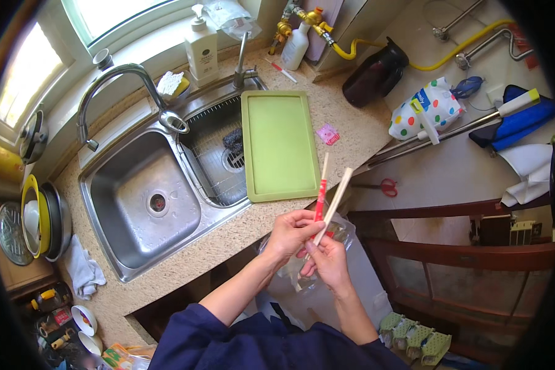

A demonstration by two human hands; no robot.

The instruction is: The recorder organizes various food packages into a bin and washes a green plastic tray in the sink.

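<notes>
My left hand (289,233) grips a chopstick with a red paper wrapper (321,201) around it, its bare wooden tip pointing up. My right hand (331,261) pinches pale wooden chopsticks (336,196), tilted up to the right. The left thumb rests close against these chopsticks; I cannot tell whether it touches them. Clear crumpled plastic (344,231) shows behind and below both hands. Just beyond the hands lies a green rectangular board (284,143), on the counter and partly over the right sink basin (210,171).
The left steel basin (134,212) sits under a curved faucet (120,69). A pink packet (328,134) and a dark pitcher (374,74) are on the counter (175,277). Red-handled scissors (388,187) are at the right. Nested bowls (39,217) and a cloth (83,268) are at the left.
</notes>
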